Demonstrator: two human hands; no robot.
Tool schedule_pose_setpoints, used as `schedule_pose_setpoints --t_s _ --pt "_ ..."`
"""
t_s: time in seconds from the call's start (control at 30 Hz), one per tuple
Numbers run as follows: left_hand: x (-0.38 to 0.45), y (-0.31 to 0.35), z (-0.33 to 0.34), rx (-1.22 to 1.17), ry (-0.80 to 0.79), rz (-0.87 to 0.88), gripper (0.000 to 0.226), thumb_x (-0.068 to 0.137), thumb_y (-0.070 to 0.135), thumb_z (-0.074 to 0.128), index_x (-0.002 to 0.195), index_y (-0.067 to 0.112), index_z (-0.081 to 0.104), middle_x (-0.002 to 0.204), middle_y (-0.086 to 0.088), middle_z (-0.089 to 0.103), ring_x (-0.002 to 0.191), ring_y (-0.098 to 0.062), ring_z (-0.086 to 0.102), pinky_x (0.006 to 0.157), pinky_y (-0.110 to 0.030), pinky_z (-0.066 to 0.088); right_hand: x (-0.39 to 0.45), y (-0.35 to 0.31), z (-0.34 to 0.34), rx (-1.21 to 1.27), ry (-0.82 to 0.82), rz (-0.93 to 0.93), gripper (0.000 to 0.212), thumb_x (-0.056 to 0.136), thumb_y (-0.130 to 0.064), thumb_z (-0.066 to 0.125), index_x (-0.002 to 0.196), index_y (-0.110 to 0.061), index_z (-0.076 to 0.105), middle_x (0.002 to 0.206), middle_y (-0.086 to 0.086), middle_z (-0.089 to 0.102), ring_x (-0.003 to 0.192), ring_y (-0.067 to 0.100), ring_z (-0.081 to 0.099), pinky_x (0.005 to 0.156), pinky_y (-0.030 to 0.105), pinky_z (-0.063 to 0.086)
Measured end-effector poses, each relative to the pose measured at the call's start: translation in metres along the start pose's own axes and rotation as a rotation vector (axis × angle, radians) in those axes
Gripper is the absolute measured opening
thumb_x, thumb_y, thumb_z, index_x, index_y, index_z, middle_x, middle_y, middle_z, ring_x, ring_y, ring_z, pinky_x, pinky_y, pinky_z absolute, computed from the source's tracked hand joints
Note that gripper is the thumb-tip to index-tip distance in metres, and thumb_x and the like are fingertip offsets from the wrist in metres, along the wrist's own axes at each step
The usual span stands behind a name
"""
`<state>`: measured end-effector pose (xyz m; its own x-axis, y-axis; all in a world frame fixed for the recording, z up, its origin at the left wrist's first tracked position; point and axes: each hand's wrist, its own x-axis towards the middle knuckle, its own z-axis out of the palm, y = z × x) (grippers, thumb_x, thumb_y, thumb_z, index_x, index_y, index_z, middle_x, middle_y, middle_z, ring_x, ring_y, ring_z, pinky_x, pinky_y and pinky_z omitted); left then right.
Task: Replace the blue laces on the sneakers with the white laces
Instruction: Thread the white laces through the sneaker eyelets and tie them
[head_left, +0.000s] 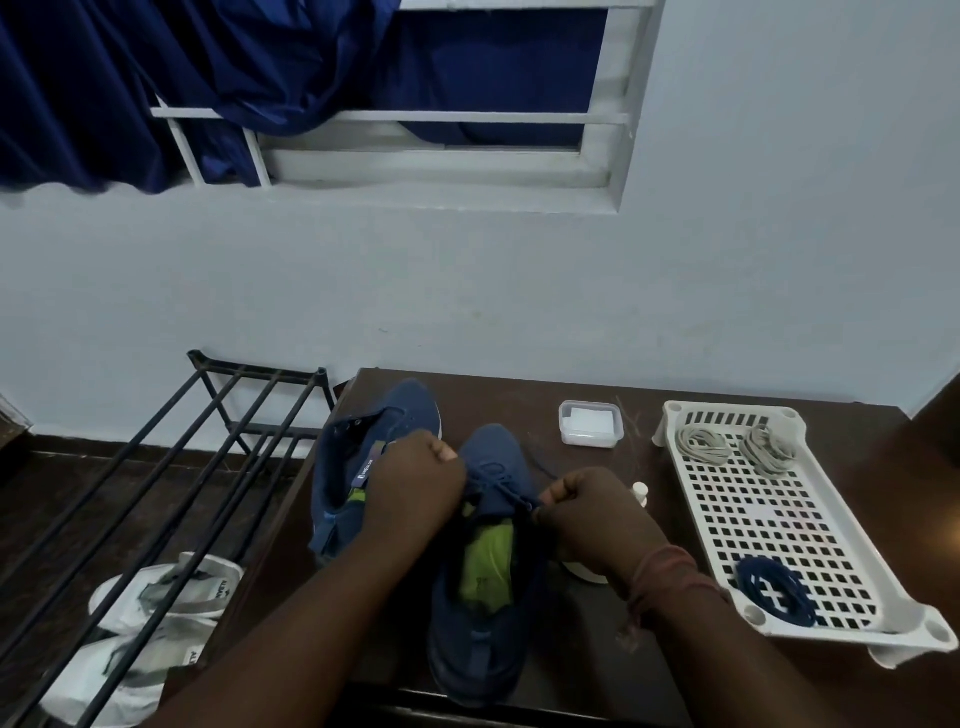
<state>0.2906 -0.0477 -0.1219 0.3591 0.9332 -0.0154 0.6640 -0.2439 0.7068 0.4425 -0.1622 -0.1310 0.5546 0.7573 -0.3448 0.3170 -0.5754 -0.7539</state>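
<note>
i have both hands over the near sneaker (480, 597), which sits on the table (597, 649) right in front of me, toe pointing away toward the wall, heel toward me; its long axis runs straight out from my body; the blue lace (511, 496) crosses the tongue between my hands, slanting from the left hand (415, 483) down to the right hand (582, 512); my right fingers are curled and pinching the lace at the right-side eyelets, so that hand is nearer the working end; my left hand is fisted over the tongue, and i cannot tell whether it grips the lace or just steadies the shoe; the next pull, i judge, goes up and out to the right, away from the eyelet row; the far sneaker (374, 457) lies just left, already unlaced; one blue coil (776, 592) and two white laces (737, 447) rest in the tray (857, 582) to my right, nearer the right hand; the far sneaker's tongue tag has writing too small to read; bags on the floor show letters i cannot make out.
</note>
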Motion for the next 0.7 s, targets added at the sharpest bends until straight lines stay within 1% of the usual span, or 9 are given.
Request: schedule_pose_setpoints --t_s 0.07,0.13,0.2,0.27,0.43,0.5,0.57,0.63,0.7 --pt "-0.001 0.008 0.001 0.073 -0.123 0.108 0.012 0.074 0.021 0.056 0.082 0.030 0.060 0.090 0.010 0.068 0.088 -0.015 0.063 0.081 -0.039 0.054 0.000 -0.001 0.002 -0.035 0.020 -0.008 0.007 0.074 -0.022 0.069 0.068 -0.020 0.073 0.066 -0.001 0.072 0.071 0.020 0.071 0.077 0.046 0.060" --pt "-0.008 0.019 0.007 0.254 -0.204 0.251 0.021 0.073 0.026 0.053 0.085 0.040 0.065 0.094 0.016 0.067 0.099 -0.012 0.059 0.093 -0.041 0.044 0.000 -0.002 0.003 -0.047 0.042 -0.018 0.008 0.074 -0.023 0.069 0.069 -0.017 0.072 0.066 -0.001 0.071 0.069 0.019 0.070 0.075 0.044 0.060" --pt "-0.018 0.027 0.014 0.457 -0.159 0.401 0.021 0.077 0.040 0.050 0.088 0.038 0.067 0.084 0.017 0.064 0.098 -0.010 0.054 0.090 -0.040 0.027 -0.002 -0.002 0.005 -0.048 0.063 -0.034 0.009 0.073 -0.020 0.067 0.068 -0.014 0.072 0.066 0.001 0.071 0.069 0.020 0.069 0.075 0.043 0.060" --pt "-0.026 0.025 0.018 0.669 -0.084 0.504 0.026 0.081 0.051 0.051 0.093 0.032 0.064 0.081 0.013 0.055 0.098 -0.016 0.048 0.083 -0.041 0.018 -0.003 -0.003 0.005 -0.056 0.075 -0.036 0.009 0.073 -0.020 0.067 0.069 -0.014 0.072 0.067 0.001 0.071 0.070 0.019 0.070 0.075 0.043 0.060" --pt "-0.028 0.028 0.017 0.789 -0.084 0.419 0.021 0.094 0.038 0.051 0.092 0.023 0.065 0.091 0.004 0.051 0.102 -0.023 0.048 0.084 -0.041 0.026 -0.003 -0.007 0.007 -0.081 0.083 -0.017 0.008 0.081 -0.014 0.069 0.074 -0.011 0.072 0.076 0.005 0.072 0.078 0.022 0.070 0.080 0.042 0.059" --pt "-0.027 0.035 0.013 0.589 -0.051 0.310 0.020 0.095 0.035 0.044 0.087 0.024 0.060 0.097 0.000 0.055 0.099 -0.023 0.051 0.086 -0.040 0.033 -0.003 -0.010 0.006 -0.112 0.089 -0.004 0.012 0.082 -0.016 0.069 0.070 -0.013 0.069 0.080 0.008 0.072 0.081 0.024 0.070 0.082 0.043 0.059" --pt "-0.023 0.042 0.000 0.275 -0.024 0.225 0.021 0.093 0.034 0.043 0.079 0.021 0.051 0.093 -0.002 0.055 0.089 -0.021 0.052 0.083 -0.040 0.037 -0.003 -0.012 0.005 -0.141 0.099 -0.001 0.015 0.082 -0.015 0.069 0.067 -0.013 0.068 0.082 0.012 0.072 0.082 0.028 0.070 0.082 0.042 0.058" --pt "-0.016 0.043 -0.012 -0.117 -0.073 0.099 0.024 0.093 0.032 0.044 0.075 0.017 0.049 0.081 -0.004 0.057 0.073 -0.018 0.052 0.073 -0.037 0.037 -0.001 -0.013 0.005 -0.157 0.091 0.004 0.012 0.082 -0.012 0.067 0.072 -0.007 0.070 0.083 0.015 0.072 0.082 0.030 0.070 0.081 0.043 0.059" --pt "-0.012 0.043 -0.023 -0.572 -0.178 -0.123 0.026 0.093 0.028 0.042 0.079 0.009 0.052 0.078 -0.010 0.066 0.065 -0.020 0.056 0.064 -0.034 0.041 0.000 -0.017 0.006 -0.168 0.090 0.005 0.011 0.082 -0.009 0.065 0.075 -0.002 0.070 0.083 0.017 0.072 0.081 0.031 0.070 0.080 0.043 0.059"
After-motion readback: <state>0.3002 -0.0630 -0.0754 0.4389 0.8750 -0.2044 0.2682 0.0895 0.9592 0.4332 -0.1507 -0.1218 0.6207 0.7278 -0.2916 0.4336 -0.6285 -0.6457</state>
